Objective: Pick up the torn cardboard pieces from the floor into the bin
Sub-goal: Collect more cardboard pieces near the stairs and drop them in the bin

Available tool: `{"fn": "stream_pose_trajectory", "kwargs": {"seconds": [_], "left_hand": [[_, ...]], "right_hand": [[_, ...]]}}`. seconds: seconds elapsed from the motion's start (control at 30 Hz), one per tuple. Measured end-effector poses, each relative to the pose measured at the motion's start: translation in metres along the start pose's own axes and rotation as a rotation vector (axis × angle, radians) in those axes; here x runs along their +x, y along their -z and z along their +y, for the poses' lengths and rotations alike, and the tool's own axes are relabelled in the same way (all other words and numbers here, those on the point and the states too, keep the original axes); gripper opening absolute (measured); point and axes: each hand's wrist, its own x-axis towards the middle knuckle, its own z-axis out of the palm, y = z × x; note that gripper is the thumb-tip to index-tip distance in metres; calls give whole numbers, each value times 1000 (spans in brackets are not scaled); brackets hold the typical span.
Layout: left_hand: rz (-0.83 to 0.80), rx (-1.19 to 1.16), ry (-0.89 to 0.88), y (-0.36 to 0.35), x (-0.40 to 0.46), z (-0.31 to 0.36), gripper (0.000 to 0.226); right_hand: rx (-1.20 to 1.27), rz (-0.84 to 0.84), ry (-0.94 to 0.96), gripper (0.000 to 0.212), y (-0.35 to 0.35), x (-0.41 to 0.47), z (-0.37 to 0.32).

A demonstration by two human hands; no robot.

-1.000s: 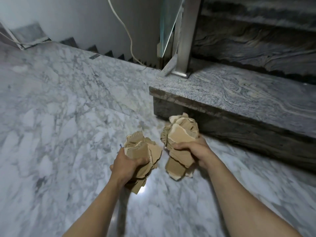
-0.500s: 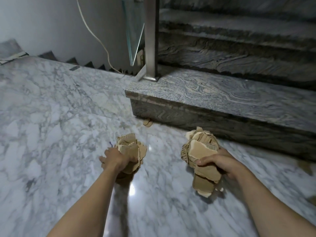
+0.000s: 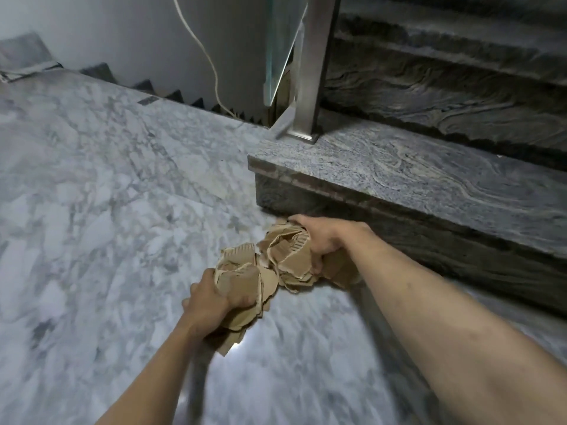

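My left hand (image 3: 214, 302) grips a bundle of torn brown cardboard pieces (image 3: 242, 283) just above the white marble floor. My right hand (image 3: 325, 240) grips a second bundle of torn cardboard (image 3: 288, 256), reaching forward to the foot of the grey stone step. The two bundles touch in the middle. My right fingertips are down at the base of the step; whatever lies under them is hidden. No bin is in view.
A grey granite step (image 3: 399, 167) rises at the right with more stairs behind it. A steel post (image 3: 313, 72) and a glass panel (image 3: 282, 41) stand on its corner. A white cable (image 3: 211, 65) hangs down the wall. Marble floor (image 3: 92, 210) spreads to the left.
My right hand has moved forward and left to the base of the step, where a small cardboard scrap lay. Both bundles, apart half a second ago, now touch.
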Motion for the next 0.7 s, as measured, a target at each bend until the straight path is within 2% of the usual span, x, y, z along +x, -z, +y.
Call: {"fn": "stream_pose_trajectory", "kwargs": {"seconds": [0.13,0.27,0.43,0.53,0.63,0.7], "left_hand": [[-6,-105,2,-3,9,-5,72],[20,-138,-14,-8,16,-8,65],[39,-127,0,-10,15,-6,70],[50,-139,-10,-10,13,-5,69],[50,-131,-22,-11,13,-6,64],[52,-134,-40,-11,13,-6,65]], "right_hand": [[-150,-206,-59,141,21,44,-18],[-240,-301,-72,137,26,72,-24],[-244,-295,-77,127,26,74,-25],[-216,-237,-63,123,22,69,-22],[-148,-148,-46,109,14,66,-14],[-127,-104,-58,113,10,64,-12]]}}
